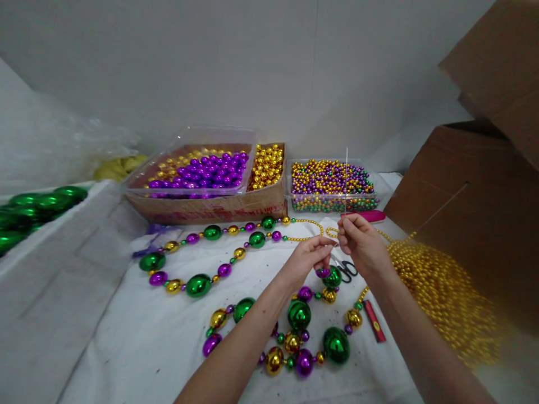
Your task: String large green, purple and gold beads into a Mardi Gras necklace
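On my feed, the right hand (pixel 364 242) pinches a thin rod (pixel 346 179) toward twelve o'clock; the left hand (pixel 309 258), grip unclear, meets the bead strand (pixel 332 277): threading, I judge, wanting steadiness next.

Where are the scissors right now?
In the head view, the scissors lie right of centre on the white cloth, just below the right hand and beside a large green bead.

We look from a single head-worn camera, facing forward and down across the bench (pixel 138 331), left hand (pixel 310 257) and right hand (pixel 361 244) near, wall (pixel 269 62) far.
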{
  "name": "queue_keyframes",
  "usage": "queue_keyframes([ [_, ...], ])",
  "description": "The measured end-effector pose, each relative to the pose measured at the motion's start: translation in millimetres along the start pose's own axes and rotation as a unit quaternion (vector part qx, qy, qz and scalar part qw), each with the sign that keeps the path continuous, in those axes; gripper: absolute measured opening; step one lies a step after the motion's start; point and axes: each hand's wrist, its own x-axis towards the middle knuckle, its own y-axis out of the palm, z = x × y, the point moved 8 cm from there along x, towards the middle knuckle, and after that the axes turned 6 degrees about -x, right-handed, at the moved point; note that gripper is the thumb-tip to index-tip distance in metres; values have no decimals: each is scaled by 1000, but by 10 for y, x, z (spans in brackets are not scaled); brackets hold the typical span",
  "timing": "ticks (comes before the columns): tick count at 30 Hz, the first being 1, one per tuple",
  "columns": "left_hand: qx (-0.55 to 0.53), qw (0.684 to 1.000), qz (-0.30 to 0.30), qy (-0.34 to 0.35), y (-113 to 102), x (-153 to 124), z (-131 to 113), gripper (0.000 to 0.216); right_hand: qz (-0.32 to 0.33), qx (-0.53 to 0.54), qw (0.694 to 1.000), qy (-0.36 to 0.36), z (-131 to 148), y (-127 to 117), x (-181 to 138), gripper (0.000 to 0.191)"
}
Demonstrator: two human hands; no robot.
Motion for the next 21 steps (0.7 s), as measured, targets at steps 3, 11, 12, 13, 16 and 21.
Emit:
queue_keyframes([
  [3, 86, 996, -27, -15, -198, -91, -11, 24, -37, -11, 999, -9, 61, -284, 64, 28],
  [11, 140, 978, -152, -10, -1007, -519, -416, 24, -145, -219, 964, -40, 112, -1243, -44, 21],
  [12, 133, 978, -161, -9, -1063, -577, -461, 24, -118, -265, 957, -19, -45, -1183, -86, 17],
  [13, 128, 977, -168, -7, -1097, -630, -500, 23, -88, -306, 948, 2, -227, -1092, -134, 14],
  [16, 118, 978, -171, 4, -1098, -751, -579, 20, -34, -397, 916, 40, -732, -795, -283, 12],
  [21, 86, 980, -177, 24, -1085, -909, -698, 20, -41, -440, 896, 42, -945, -698, -354, 7],
])
